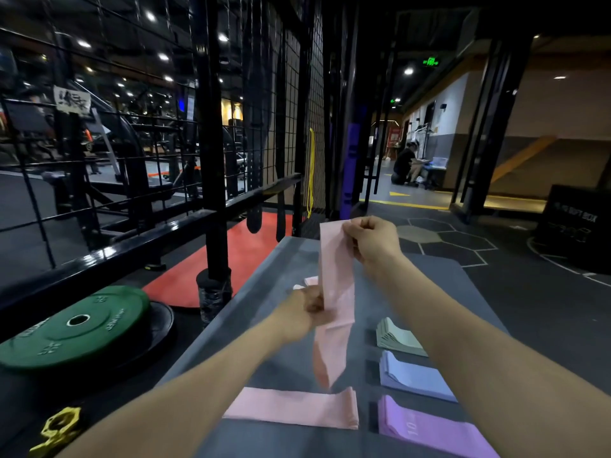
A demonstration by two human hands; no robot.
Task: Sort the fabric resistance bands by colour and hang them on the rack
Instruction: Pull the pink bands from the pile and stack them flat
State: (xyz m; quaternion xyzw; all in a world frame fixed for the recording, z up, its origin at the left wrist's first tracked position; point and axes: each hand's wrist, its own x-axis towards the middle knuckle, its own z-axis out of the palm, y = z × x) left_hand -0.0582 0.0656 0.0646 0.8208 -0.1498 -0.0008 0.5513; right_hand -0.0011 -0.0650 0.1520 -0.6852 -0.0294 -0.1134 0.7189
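Both hands hold one pink band (pixel 335 292) up at the centre of the frame.
The right hand (pixel 372 238) pinches its top, the left hand (pixel 305 314) grips its middle; the right forearm hides part of the green pile (pixel 395 337) at lower right.

A grey padded bench (pixel 284 259) carries the bands. A flat pink band (pixel 294 408) lies near its front edge. To the right sit three stacks in a row: pale green (pixel 398 337) farthest, blue (pixel 413 375) in the middle, purple (pixel 426 428) nearest. More pink fabric (pixel 310 280) lies farther back.
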